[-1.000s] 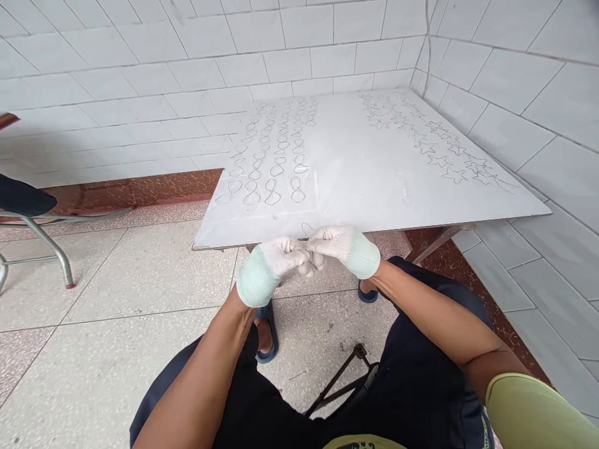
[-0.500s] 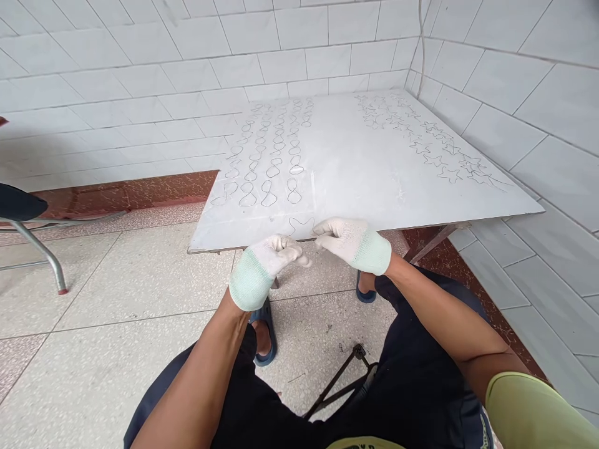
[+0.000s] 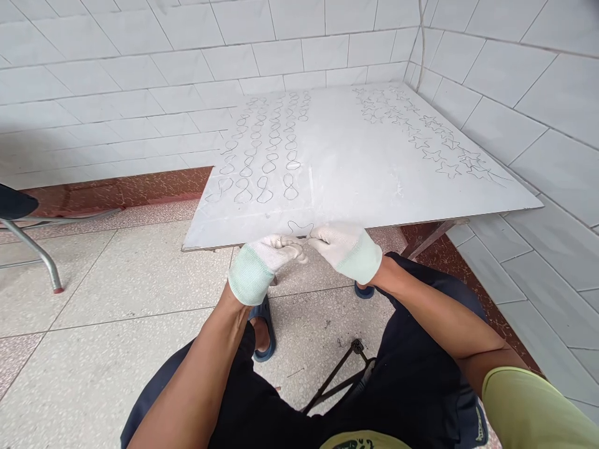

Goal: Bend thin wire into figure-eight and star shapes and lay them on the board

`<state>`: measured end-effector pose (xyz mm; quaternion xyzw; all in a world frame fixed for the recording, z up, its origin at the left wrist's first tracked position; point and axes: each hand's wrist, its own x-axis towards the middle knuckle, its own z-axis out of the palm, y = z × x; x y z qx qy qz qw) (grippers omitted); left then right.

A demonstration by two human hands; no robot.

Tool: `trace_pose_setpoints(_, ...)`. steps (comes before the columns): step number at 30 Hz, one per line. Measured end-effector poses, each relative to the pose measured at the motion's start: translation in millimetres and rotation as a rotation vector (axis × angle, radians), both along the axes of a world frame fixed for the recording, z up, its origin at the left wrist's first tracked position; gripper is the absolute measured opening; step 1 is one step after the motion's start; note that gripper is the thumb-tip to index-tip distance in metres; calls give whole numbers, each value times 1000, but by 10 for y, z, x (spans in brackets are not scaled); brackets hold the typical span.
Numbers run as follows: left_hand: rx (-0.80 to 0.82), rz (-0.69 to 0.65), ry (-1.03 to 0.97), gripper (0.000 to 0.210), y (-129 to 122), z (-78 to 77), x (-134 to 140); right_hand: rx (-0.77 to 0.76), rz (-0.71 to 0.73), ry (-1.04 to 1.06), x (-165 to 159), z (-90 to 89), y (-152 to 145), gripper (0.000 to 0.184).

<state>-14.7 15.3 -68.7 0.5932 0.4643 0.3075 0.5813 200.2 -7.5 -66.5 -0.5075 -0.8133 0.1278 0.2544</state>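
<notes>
Far left: one metal-legged seat (image 3: 49, 259) with a dark top, partly cut off by the edge, standing on a speckled floor (image 3: 112, 368).
Counter: one white counter (image 3: 355, 174), reaching back to the tiled wall (image 3: 154, 68), with its front edge just before the person.
Looped shapes: thin figure-eight wires (image 3: 264, 189) on the counter's left part, in five columns, the fifth short and only toward the back. Four make up the front row; farther back they are too small to count surely.
Slippers: two blue slippers (image 3: 264, 315) on the person's feet, one below each hand.
Left hand: one gloved left hand (image 3: 276, 251), white with a pale green cuff, at the counter's front edge, thumb and fingers closed on the wire piece; the fingers hide the exact contact.
Wire piece: one thin, dark wire piece (image 3: 300, 225), between the two hands at the front edge, its wavy upper bend showing above the fingertips.
Right hand: one right hand (image 3: 344, 246), gloved alike, fingertips pinching the wire piece, close beside the left fingertips.
Below the hands: one dark folding frame (image 3: 334, 377) between the person's knees.
Corner: one pale cable (image 3: 422, 47) running down where two walls meet.
Star shapes: star wires (image 3: 448, 169) on the counter's right part, in a slanting band, well over ten; overlaps prevent an exact count.
Far right: one yellow-green sleeve (image 3: 528, 399).
</notes>
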Motion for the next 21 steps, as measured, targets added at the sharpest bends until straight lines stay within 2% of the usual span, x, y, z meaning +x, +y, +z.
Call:
trace_pose_setpoints(3,-20,-46,-138,21,25,-36,27,172,61,-153,31,-10,-19,43)
trace_pose_setpoints(6,-114,-50,-256,28,48,-90,53,320,104,-281,43,-15,-32,44)
trace_pose_setpoints(10,-229,-42,-372,39,38,-148,85,441,30,-374,39,-57,-27,40)
trace_pose_setpoints(16,-254,-66,-411,40,54,-113,93,458,-12,-456,25,-2,-47,41)
trace_pose_setpoints(19,-183,-119,-278,33,93,-63,55,405,-57,-452,-7,91,-68,36)
trace_pose_setpoints(21,-113,-126,-164,27,99,-38,26,376,-21,-447,-28,131,-70,30)
